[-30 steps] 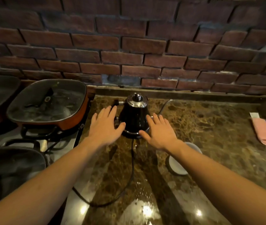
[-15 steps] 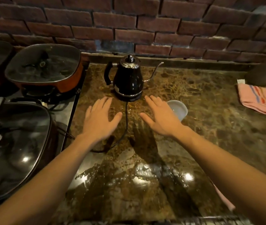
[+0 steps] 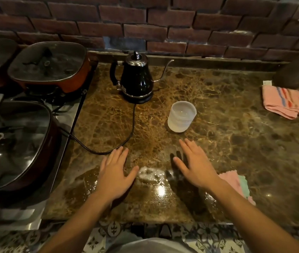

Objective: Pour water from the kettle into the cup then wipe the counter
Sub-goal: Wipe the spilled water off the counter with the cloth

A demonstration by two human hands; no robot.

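Nothing of the task looks done yet, as far as I can judge. Sitting on its base at the back of the counter (image 3: 227, 125), the kettle (image 3: 136, 79) has its handle toward the stove and its thin spout toward the right. Just in front of it and a little right stands the cup (image 3: 181, 116), upright; whether there is water in it I cannot tell. Both pouring and wiping seem still ahead of me.

My left hand (image 3: 114, 172) is spread flat, palm down, low over the counter's near edge, with nothing in it. My right hand (image 3: 195, 166) is the same: fingers splayed, empty, near the cup but apart from it. Whether the palms actually touch the stone I cannot say.

Between them the surface shines wet. One cloth (image 3: 240, 185) lies just beside my right wrist, partly hidden by the arm; another (image 3: 285, 102) lies folded far right. I'd likely go for the kettle handle first.
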